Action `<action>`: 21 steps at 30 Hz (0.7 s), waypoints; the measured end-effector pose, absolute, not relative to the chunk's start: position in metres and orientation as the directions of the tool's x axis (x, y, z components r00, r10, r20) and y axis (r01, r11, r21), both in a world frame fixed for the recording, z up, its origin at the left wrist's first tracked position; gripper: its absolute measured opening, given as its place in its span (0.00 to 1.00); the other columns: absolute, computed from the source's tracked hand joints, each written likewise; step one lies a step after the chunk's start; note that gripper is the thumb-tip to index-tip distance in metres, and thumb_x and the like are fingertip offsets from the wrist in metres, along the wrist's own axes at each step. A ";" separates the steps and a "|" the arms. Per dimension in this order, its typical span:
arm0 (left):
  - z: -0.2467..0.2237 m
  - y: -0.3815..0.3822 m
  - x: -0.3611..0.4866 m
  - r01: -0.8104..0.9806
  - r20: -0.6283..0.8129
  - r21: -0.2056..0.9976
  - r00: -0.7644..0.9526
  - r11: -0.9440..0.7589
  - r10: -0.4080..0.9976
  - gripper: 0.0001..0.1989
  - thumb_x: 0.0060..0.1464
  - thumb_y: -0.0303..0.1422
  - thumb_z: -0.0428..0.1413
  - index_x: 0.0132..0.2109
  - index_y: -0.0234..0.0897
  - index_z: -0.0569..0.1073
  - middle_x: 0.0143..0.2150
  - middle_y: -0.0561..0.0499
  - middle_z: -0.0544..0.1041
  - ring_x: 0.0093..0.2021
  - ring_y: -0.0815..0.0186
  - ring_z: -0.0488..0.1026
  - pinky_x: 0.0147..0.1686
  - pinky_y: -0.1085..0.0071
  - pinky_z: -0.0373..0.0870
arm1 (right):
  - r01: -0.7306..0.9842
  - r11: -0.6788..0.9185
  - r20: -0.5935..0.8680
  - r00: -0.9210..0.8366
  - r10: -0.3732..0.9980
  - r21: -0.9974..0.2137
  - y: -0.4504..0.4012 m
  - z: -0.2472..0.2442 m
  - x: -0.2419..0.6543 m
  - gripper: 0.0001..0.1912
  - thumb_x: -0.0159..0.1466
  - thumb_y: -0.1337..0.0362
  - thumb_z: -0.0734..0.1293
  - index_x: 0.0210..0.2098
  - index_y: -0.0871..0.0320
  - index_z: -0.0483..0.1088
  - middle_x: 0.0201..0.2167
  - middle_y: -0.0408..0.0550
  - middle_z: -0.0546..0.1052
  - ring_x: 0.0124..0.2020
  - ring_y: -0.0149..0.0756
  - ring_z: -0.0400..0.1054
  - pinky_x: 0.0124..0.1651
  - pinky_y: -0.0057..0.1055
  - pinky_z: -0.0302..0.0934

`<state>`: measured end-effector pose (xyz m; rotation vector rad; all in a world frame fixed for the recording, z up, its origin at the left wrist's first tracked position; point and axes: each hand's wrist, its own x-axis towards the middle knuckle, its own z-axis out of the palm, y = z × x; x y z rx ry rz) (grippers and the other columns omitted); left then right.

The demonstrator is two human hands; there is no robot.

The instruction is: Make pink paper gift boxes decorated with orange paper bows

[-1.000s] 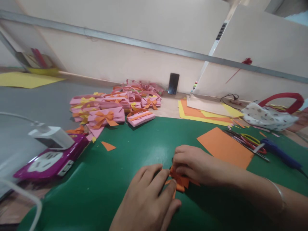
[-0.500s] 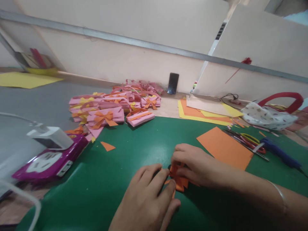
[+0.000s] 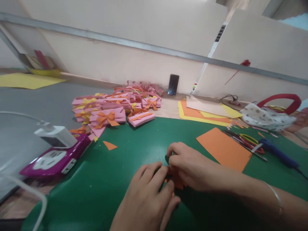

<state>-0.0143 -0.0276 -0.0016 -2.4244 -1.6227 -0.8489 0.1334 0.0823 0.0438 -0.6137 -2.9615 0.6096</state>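
My left hand [image 3: 149,195] is bent over a small folded orange paper piece [image 3: 178,183] on the green table surface, its fingertips at the near left side of it. From the right, my right hand [image 3: 190,165] curls its fingers over the same piece and covers most of it. Only a few pointed orange ends show below and between the fingers. A sheet of orange paper [image 3: 223,149] lies beyond my right wrist. Left of my hands, an orange paper scrap [image 3: 110,145] rests on the green surface [image 3: 115,166].
Pink paper bags [image 3: 108,116] with orange and yellow bows are piled at the back left. A purple power strip [image 3: 57,158] holds a white charger. Scissors [image 3: 250,144] and a blue glue gun [image 3: 279,154] lie at right. A phone [image 3: 173,84] leans on the wall.
My right hand has shifted slightly left and closed further over the orange paper piece, so less of it shows. My left hand stays almost in place. The view has shifted slightly.
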 end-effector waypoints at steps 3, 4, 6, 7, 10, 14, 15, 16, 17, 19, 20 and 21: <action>-0.002 -0.029 -0.014 0.876 0.468 0.232 0.280 -0.423 0.838 0.09 0.57 0.35 0.49 0.38 0.40 0.73 0.42 0.48 0.74 0.48 0.56 0.67 0.44 0.57 0.66 | 0.354 0.790 0.012 -0.910 0.415 -0.501 0.083 0.040 0.138 0.08 0.55 0.76 0.62 0.23 0.60 0.67 0.41 0.47 0.66 0.40 0.32 0.61 0.39 0.28 0.58; -0.002 -0.029 -0.015 0.875 0.464 0.235 0.281 -0.422 0.840 0.09 0.57 0.35 0.49 0.39 0.40 0.73 0.42 0.48 0.74 0.48 0.56 0.67 0.44 0.57 0.66 | 0.364 0.760 0.020 -0.896 0.443 -0.538 0.083 0.040 0.139 0.09 0.55 0.78 0.62 0.24 0.59 0.68 0.41 0.47 0.66 0.42 0.32 0.62 0.41 0.28 0.59; -0.001 -0.028 -0.016 0.873 0.459 0.232 0.290 -0.428 0.840 0.10 0.57 0.35 0.49 0.42 0.40 0.73 0.44 0.47 0.73 0.49 0.56 0.67 0.45 0.57 0.66 | 0.387 0.692 0.018 -0.866 0.500 -0.609 0.085 0.042 0.142 0.11 0.55 0.79 0.62 0.27 0.59 0.70 0.41 0.46 0.67 0.42 0.30 0.63 0.44 0.28 0.59; -0.001 -0.028 -0.016 0.873 0.458 0.227 0.295 -0.431 0.838 0.11 0.57 0.35 0.49 0.43 0.39 0.73 0.44 0.47 0.74 0.49 0.56 0.67 0.45 0.57 0.66 | 0.393 0.661 0.007 -0.857 0.516 -0.640 0.086 0.044 0.143 0.11 0.55 0.79 0.62 0.28 0.58 0.71 0.41 0.46 0.67 0.42 0.30 0.64 0.44 0.27 0.60; 0.000 -0.026 -0.018 0.872 0.470 0.207 0.310 -0.445 0.826 0.11 0.57 0.35 0.49 0.43 0.40 0.73 0.43 0.47 0.74 0.48 0.56 0.68 0.43 0.58 0.67 | 0.384 0.595 -0.003 -0.842 0.539 -0.706 0.090 0.050 0.148 0.09 0.56 0.76 0.65 0.30 0.58 0.73 0.42 0.47 0.68 0.42 0.30 0.66 0.46 0.27 0.60; 0.001 -0.024 -0.017 0.868 0.489 0.213 0.303 -0.448 0.818 0.10 0.57 0.35 0.50 0.43 0.40 0.73 0.44 0.48 0.75 0.47 0.57 0.69 0.43 0.60 0.68 | 0.377 0.557 0.133 -0.730 0.670 -0.740 0.096 0.057 0.156 0.09 0.60 0.72 0.62 0.37 0.57 0.71 0.41 0.48 0.71 0.42 0.32 0.66 0.42 0.27 0.62; 0.000 -0.024 -0.017 0.868 0.494 0.217 0.297 -0.447 0.817 0.10 0.56 0.36 0.50 0.43 0.40 0.73 0.44 0.49 0.76 0.46 0.58 0.69 0.43 0.60 0.67 | 0.387 0.542 0.151 -0.694 0.704 -0.746 0.098 0.059 0.158 0.09 0.61 0.72 0.61 0.38 0.57 0.71 0.38 0.47 0.72 0.40 0.31 0.67 0.40 0.27 0.63; 0.000 -0.025 -0.017 0.867 0.502 0.221 0.290 -0.446 0.815 0.10 0.56 0.35 0.51 0.43 0.40 0.73 0.44 0.49 0.76 0.46 0.58 0.70 0.43 0.60 0.67 | 0.403 0.529 0.152 -0.671 0.725 -0.747 0.100 0.060 0.159 0.10 0.61 0.72 0.59 0.39 0.57 0.70 0.35 0.46 0.73 0.37 0.31 0.68 0.39 0.27 0.63; -0.001 -0.025 -0.017 0.865 0.511 0.229 0.283 -0.446 0.812 0.10 0.55 0.35 0.52 0.43 0.40 0.73 0.44 0.50 0.76 0.45 0.58 0.70 0.44 0.61 0.67 | 0.422 0.529 0.143 -0.667 0.731 -0.736 0.102 0.062 0.159 0.11 0.62 0.72 0.58 0.40 0.58 0.69 0.33 0.45 0.73 0.35 0.31 0.68 0.37 0.27 0.63; -0.003 -0.026 -0.018 0.854 0.548 0.246 0.268 -0.458 0.793 0.10 0.53 0.34 0.54 0.43 0.39 0.72 0.43 0.51 0.77 0.45 0.59 0.70 0.44 0.62 0.67 | 0.477 0.585 0.109 -0.707 0.699 -0.656 0.105 0.067 0.157 0.12 0.62 0.72 0.57 0.40 0.58 0.69 0.31 0.45 0.74 0.33 0.31 0.68 0.36 0.27 0.62; -0.003 -0.027 -0.019 0.848 0.557 0.262 0.256 -0.461 0.790 0.10 0.53 0.34 0.54 0.43 0.39 0.72 0.43 0.51 0.77 0.45 0.60 0.70 0.45 0.63 0.66 | 0.507 0.634 0.080 -0.741 0.667 -0.584 0.107 0.069 0.155 0.13 0.62 0.73 0.56 0.40 0.58 0.69 0.32 0.46 0.74 0.33 0.31 0.68 0.36 0.28 0.62; -0.004 -0.027 -0.020 0.844 0.562 0.285 0.237 -0.455 0.793 0.10 0.53 0.33 0.54 0.44 0.39 0.71 0.44 0.52 0.76 0.46 0.61 0.70 0.46 0.64 0.65 | 0.530 0.684 0.040 -0.775 0.630 -0.502 0.108 0.071 0.153 0.13 0.62 0.73 0.56 0.39 0.58 0.70 0.33 0.46 0.75 0.34 0.32 0.68 0.37 0.29 0.61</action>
